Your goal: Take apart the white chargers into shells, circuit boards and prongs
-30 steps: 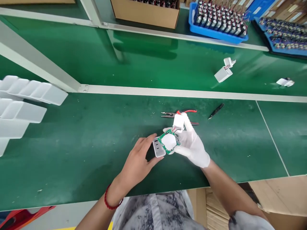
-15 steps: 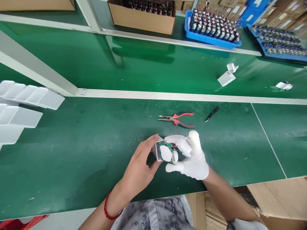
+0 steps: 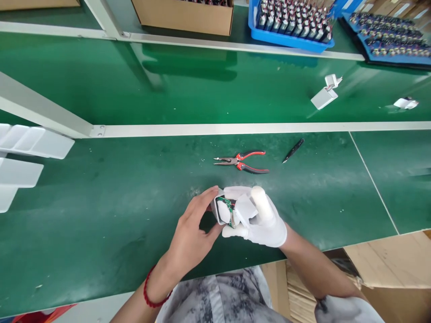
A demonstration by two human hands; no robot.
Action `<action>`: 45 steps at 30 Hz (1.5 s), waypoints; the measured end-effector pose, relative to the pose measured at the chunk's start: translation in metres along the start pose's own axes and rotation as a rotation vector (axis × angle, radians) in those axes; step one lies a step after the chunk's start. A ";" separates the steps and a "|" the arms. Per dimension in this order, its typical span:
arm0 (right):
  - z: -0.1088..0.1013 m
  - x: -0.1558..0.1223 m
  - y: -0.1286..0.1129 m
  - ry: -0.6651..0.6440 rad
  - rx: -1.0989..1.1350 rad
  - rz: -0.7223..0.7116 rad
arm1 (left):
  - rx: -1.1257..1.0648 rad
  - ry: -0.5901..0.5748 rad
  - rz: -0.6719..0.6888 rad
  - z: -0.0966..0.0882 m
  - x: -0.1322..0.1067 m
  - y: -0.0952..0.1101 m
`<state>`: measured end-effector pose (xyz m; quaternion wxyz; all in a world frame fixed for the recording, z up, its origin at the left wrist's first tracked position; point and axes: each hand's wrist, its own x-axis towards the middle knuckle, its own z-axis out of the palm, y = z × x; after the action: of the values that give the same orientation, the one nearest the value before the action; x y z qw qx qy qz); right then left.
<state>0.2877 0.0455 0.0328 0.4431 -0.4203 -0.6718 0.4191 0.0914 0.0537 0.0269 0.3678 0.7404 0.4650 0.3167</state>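
My bare left hand [image 3: 192,224] grips a white plastic housing [image 3: 218,219] between thumb and fingers, its open end facing right. Partly inside that opening sits a green circuit board [image 3: 231,207] with a white pad [image 3: 224,211] on it. My right hand [image 3: 264,224], in a white glove, is closed around a white plastic end piece [image 3: 245,209] beside the board. Short dark and red wires show between the end piece and the board. The right fingertips reach the housing's edge. Beyond the hands lie red-handled pliers [image 3: 240,161], jaws apart, and a black pen-like tool [image 3: 293,150].
White housings [image 3: 23,172] stand at the left. On the raised green shelf lie an opened white unit [image 3: 324,98] and a small white part [image 3: 406,103]. Above are a cardboard box [image 3: 185,17], a blue tray [image 3: 292,40] of parts and another tray [image 3: 400,57].
The circuit board has gone deeper into the housing. My gloved right hand has moved left with the end piece, closer to the opening. The whole view has shifted slightly.
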 end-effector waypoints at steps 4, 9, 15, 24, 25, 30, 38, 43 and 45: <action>0.000 0.005 0.004 -0.010 -0.167 -0.303 | -0.001 -0.001 0.001 0.000 0.000 0.001; 0.000 0.006 0.002 -0.001 -0.191 -0.225 | -0.024 -0.008 0.008 0.001 0.001 0.001; 0.002 0.005 0.006 0.034 -0.267 -0.325 | -0.040 -0.024 0.011 0.000 0.000 0.000; 0.000 -0.002 0.006 0.041 -0.216 -0.065 | -0.154 0.016 -0.193 0.004 -0.002 -0.003; 0.000 -0.003 0.007 0.068 -0.215 -0.088 | -0.132 0.039 -0.200 0.005 -0.002 -0.004; 0.002 -0.002 0.018 0.081 -0.318 -0.027 | 0.107 0.125 -0.116 0.007 -0.006 -0.005; 0.012 0.015 0.010 -0.202 -0.196 0.160 | 0.266 0.176 -0.005 0.020 -0.021 -0.007; 0.015 0.016 0.001 -0.262 -0.050 0.278 | 0.246 0.231 0.020 0.022 -0.021 -0.007; 0.014 0.014 0.000 -0.246 -0.029 0.342 | 0.245 0.236 0.036 0.023 -0.021 -0.007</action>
<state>0.2705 0.0560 0.0324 0.2741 -0.4801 -0.6457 0.5267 0.0986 0.0310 0.0061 0.2118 0.7455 0.5269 0.3490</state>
